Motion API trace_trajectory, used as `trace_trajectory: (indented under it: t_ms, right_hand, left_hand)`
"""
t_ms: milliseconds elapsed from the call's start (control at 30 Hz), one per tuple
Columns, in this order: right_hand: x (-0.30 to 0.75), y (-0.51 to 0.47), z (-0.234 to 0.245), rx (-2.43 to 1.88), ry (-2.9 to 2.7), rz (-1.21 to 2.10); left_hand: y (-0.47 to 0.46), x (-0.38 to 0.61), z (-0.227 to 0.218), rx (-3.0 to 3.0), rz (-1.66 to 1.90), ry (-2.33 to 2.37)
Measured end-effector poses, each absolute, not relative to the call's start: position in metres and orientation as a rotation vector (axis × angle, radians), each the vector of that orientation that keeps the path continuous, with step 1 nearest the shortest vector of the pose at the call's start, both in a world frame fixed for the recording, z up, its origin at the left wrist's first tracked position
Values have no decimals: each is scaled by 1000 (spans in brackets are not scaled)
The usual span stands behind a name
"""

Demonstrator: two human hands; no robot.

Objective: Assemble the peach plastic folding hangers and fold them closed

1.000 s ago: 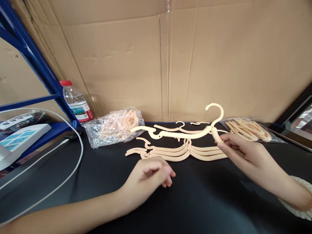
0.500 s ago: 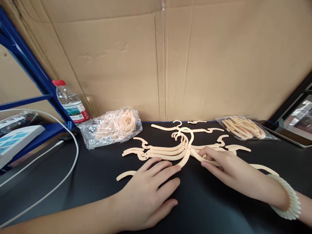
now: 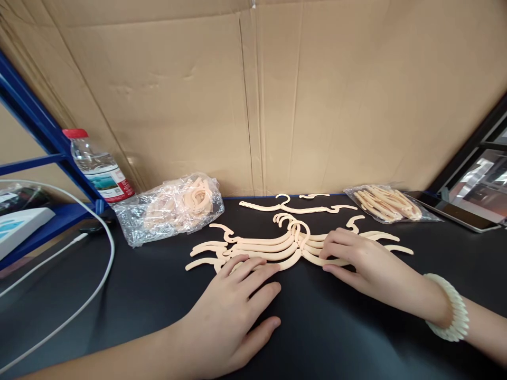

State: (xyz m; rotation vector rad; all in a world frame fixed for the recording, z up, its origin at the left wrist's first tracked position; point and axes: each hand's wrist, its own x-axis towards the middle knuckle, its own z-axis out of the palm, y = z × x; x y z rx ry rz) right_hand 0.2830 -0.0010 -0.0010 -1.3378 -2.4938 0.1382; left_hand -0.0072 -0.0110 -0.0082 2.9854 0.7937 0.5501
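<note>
Several beige clothes hangers with curled arm ends lie nested in a row on the black table, their hooks bunched at the middle. My left hand [image 3: 233, 311] lies over the left arm of the nearest hanger [image 3: 292, 260], fingers spread and fingertips touching it. Thumb and fingers of my right hand [image 3: 368, 266] close around that hanger's right arm; the palm hides part of the arms behind. Farther back, a separate hanger [image 3: 301, 210] rests flat, and a small beige hanger piece [image 3: 314, 196] sits behind it.
A clear bag of beige parts [image 3: 174, 208] stands at the back left beside a red-capped water bottle [image 3: 101, 171]. Another bag of hanger arms [image 3: 388, 203] lies at the back right near a tablet [image 3: 455, 212]. A white cable [image 3: 112, 248] loops on the left; cardboard [image 3: 178, 95] rises behind.
The nearest hanger has slid away from me, closer against the nested row, with both hands still on it. The view has shifted slightly to the right.
</note>
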Motion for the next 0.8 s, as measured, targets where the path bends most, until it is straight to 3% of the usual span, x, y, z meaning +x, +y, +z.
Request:
trace_trajectory:
  t_ms: [800]
  right_hand:
    - [291,8,-13,-1345,-2427,88]
  left_hand:
    - [-12,-6,-8,2930,451,884]
